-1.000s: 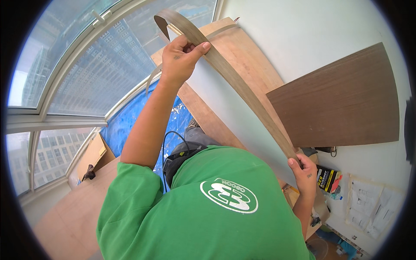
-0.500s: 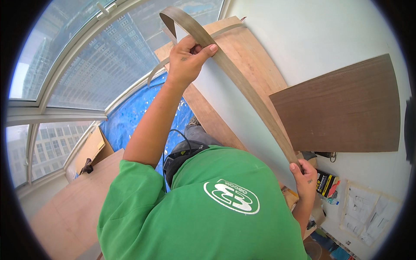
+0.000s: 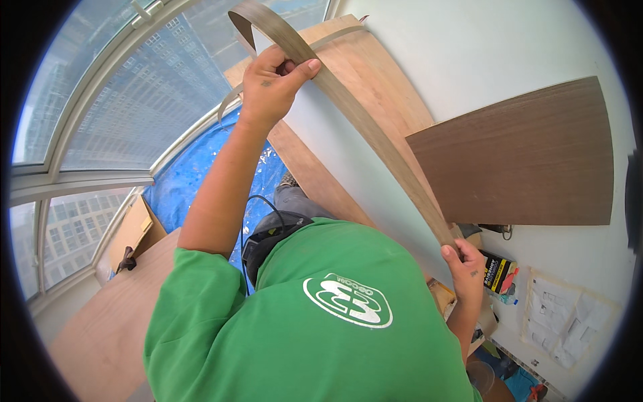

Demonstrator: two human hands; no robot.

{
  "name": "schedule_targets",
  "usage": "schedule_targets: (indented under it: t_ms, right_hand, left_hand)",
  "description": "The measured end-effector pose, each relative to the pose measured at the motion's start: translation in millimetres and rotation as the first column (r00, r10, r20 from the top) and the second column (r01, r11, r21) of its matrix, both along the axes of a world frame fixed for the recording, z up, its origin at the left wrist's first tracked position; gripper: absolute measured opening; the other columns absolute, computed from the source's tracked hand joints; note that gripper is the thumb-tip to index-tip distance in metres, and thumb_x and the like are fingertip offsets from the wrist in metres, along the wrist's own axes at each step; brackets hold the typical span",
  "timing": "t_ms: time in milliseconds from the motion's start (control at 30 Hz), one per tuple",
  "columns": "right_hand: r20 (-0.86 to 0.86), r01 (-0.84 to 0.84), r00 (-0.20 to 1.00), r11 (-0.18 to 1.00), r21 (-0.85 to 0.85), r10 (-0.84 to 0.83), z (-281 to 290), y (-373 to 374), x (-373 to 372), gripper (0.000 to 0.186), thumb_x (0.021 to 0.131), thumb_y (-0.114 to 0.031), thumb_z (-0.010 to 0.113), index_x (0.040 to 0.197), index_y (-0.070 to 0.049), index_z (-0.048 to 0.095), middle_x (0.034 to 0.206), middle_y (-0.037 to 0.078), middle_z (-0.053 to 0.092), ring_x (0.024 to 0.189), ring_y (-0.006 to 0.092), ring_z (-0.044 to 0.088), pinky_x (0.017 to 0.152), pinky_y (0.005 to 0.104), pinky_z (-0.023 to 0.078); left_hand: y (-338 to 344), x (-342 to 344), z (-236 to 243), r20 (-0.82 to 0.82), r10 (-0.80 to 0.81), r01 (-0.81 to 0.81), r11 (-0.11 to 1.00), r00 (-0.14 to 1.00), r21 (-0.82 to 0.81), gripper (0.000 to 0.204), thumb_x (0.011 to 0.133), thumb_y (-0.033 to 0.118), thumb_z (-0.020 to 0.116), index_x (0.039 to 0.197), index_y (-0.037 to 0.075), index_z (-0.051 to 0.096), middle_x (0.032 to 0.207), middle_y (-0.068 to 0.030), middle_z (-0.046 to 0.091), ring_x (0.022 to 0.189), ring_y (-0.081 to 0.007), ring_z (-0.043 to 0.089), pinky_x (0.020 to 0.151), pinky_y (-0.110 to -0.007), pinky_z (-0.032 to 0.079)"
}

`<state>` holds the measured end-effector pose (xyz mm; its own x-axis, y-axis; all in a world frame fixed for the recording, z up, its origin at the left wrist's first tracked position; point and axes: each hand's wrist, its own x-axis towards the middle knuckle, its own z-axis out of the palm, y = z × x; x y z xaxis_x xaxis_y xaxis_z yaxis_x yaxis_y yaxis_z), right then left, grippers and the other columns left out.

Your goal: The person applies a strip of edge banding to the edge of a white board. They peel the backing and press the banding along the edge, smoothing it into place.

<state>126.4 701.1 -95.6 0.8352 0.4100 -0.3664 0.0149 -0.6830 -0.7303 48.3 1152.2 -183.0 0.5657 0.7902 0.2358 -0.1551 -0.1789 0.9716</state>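
Note:
A long wood-grain edge banding strip (image 3: 375,141) stretches between my two hands along the long edge of a white panel (image 3: 348,161). My left hand (image 3: 271,84) pinches the strip near the panel's far end, thumb on top and fingers curled beneath. Beyond that hand the strip bends over in a loop, and a loose length of it trails behind across the plywood toward the window. Closer to me on the right, my right hand (image 3: 463,261) grips the strip at the panel's near end, thumb on its face. Whether the strip touches the panel edge all along, I cannot tell.
The panel lies over a plywood sheet (image 3: 375,67). A dark brown wood board (image 3: 522,157) leans at the right wall. Beside my right hand sit a black and yellow box (image 3: 494,271) and paper drawings (image 3: 562,311). Blue sheeting (image 3: 181,184) covers the floor by the windows.
The whole view has shifted slightly, so things sit a little further left and higher. Both hands keep their hold on the strip, with no clear movement along it.

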Motion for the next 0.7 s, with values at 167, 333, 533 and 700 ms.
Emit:
schedule_targets:
  t_ms: [167,333,533,700]
  right_hand:
    - [0.007,-0.033,0.999,0.998,-0.056,0.033,3,-1,3,0.033,0.091,-0.029,0.08,0.094,0.002,0.07,0.079,-0.003,0.06,0.073,0.0063,0.051,0.066,0.0241,0.041]
    - [-0.14,-0.167,0.98,0.967,-0.191,0.141,20,18,24,0.037,0.094,-0.035,0.075,0.091,0.001,0.068,0.076,-0.002,0.056,0.073,0.0077,0.049,0.066,0.026,0.042]
    - [-0.105,-0.408,0.909,0.912,-0.033,0.403,-2,113,43,0.044,0.098,-0.043,0.068,0.087,0.0,0.066,0.071,0.001,0.051,0.07,0.0104,0.046,0.063,0.0313,0.042]
    - [-0.162,-0.512,0.854,0.855,-0.089,0.495,4,180,49,0.051,0.097,-0.048,0.068,0.08,0.0,0.06,0.067,0.002,0.045,0.066,0.0121,0.042,0.061,0.0331,0.04]
  left_hand:
    - [0,0,0,-0.014,0.003,-0.003,1.0,1.0,-0.008,0.022,0.084,0.023,0.085,0.093,0.005,0.076,0.074,0.0073,0.05,0.067,-0.0046,0.045,0.059,-0.024,0.037]
    - [-1,-4,4,-0.042,0.013,-0.013,1.0,0.999,0.019,0.023,0.084,0.024,0.085,0.092,0.005,0.075,0.073,0.0068,0.051,0.067,-0.0052,0.045,0.058,-0.024,0.037]
    - [-1,-2,4,-0.036,-0.001,0.001,1.0,0.999,-0.003,0.023,0.084,0.022,0.085,0.09,0.003,0.074,0.073,0.0064,0.051,0.066,-0.0052,0.045,0.057,-0.024,0.037]
    - [2,-3,1,-0.002,-0.016,0.016,1.0,1.0,0.022,0.023,0.083,0.021,0.086,0.092,0.003,0.075,0.073,0.0064,0.051,0.067,-0.0052,0.046,0.058,-0.024,0.038]
